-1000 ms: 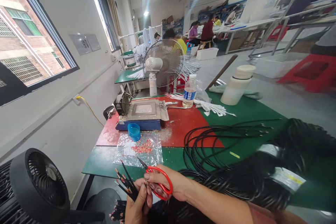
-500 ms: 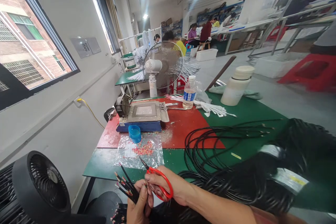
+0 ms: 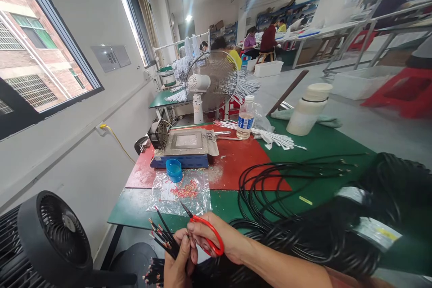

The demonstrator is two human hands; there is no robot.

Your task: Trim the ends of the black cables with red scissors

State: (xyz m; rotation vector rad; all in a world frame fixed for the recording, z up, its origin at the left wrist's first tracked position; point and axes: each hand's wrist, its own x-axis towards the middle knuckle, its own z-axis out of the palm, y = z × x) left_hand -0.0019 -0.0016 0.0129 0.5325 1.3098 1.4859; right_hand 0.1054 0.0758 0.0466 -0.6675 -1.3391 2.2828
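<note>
My left hand (image 3: 179,254) is closed round a bundle of black cables (image 3: 165,234) whose stripped ends, with reddish and copper tips, point up and left. Red-handled scissors (image 3: 216,234) sit in my right hand (image 3: 211,236), their dark blades pointing up and left, away from the cables. My right fingertips meet my left thumb and fingers; what they pinch there is too small to make out. Below, more black cable ends (image 3: 154,272) show beside my left hand. A clear plastic bag (image 3: 199,202) with tiny red and yellow bits (image 3: 185,190) lies beyond the scissors.
Coiled black cables (image 3: 303,234) cover the right of the green table (image 3: 135,207). A blue tape ring (image 3: 173,171) stands before a metal-topped heating unit (image 3: 187,144). Behind are a bottle (image 3: 245,119), a cream flask (image 3: 308,110) and white wires (image 3: 280,139). A black fan (image 3: 50,229) stands left.
The view has shifted very slightly. Both hands keep nearly the same pose, with the scissors and black cables still held.
</note>
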